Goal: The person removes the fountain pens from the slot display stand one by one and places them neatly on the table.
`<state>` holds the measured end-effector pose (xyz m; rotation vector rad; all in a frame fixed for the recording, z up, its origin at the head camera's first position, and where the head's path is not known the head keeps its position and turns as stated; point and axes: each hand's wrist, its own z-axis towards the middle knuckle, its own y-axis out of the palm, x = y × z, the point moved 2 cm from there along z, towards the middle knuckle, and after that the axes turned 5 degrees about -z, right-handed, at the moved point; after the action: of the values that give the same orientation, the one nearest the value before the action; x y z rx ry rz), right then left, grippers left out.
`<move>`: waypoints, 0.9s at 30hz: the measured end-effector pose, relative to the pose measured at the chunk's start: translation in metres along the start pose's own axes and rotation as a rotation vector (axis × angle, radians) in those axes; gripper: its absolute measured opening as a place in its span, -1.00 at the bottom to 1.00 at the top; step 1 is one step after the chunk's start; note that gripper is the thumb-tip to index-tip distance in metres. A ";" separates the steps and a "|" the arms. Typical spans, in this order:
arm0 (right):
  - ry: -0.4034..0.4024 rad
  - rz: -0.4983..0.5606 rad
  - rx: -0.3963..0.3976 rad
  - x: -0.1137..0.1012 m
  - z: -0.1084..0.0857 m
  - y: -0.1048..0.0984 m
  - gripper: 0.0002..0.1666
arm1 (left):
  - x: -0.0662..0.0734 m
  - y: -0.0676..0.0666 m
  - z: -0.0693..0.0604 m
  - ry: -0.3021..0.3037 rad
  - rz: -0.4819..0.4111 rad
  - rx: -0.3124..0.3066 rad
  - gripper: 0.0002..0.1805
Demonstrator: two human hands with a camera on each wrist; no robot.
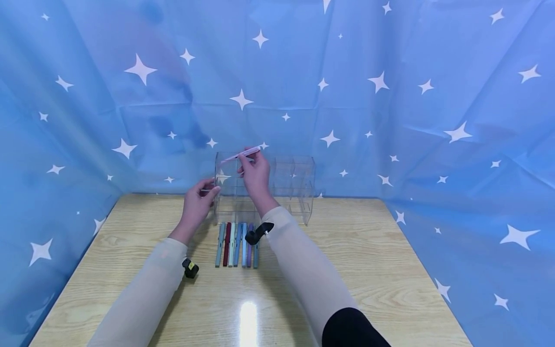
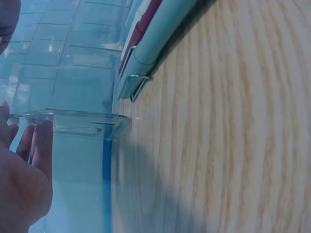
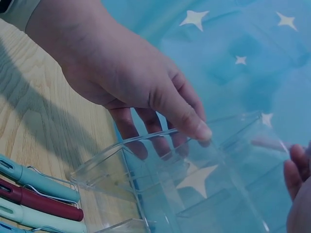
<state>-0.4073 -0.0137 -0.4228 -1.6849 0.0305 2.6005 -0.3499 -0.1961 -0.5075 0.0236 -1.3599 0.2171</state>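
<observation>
A clear plastic compartment rack [image 1: 307, 193] stands upright at the back of the table. At its left side wall, my left hand [image 1: 196, 206] pinches the edge between thumb and fingers. The right wrist view shows that left hand [image 3: 131, 80] with its thumb on one face of the wall and fingers on the other. My right hand [image 1: 257, 176] holds a pale pink pen [image 1: 250, 151] near the rack's upper left compartments, the pen slanting down to the left. Its thin end [image 3: 267, 144] shows through the clear plastic.
In front of the rack, several capped pens lie side by side, including a teal pen [image 1: 219, 246], a dark red pen [image 1: 227, 246] and a purple pen [image 1: 249, 253]. The wooden table [image 1: 368, 270] ends at a blue star-patterned curtain [image 1: 355, 106].
</observation>
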 end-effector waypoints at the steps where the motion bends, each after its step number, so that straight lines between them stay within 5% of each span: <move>1: -0.011 0.005 0.007 0.000 0.000 -0.001 -0.59 | 0.000 0.000 0.000 0.002 -0.001 -0.001 -0.48; 11: -0.097 0.008 0.084 -0.015 0.004 -0.018 -0.51 | -0.001 0.001 -0.001 0.007 0.004 -0.008 -0.44; 27: -0.114 0.106 -0.034 -0.023 -0.008 -0.036 -0.40 | 0.000 0.001 -0.002 -0.007 0.027 0.000 -0.45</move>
<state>-0.3892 0.0216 -0.4053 -1.5845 0.0732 2.7850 -0.3480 -0.1952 -0.5076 0.0059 -1.3679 0.2403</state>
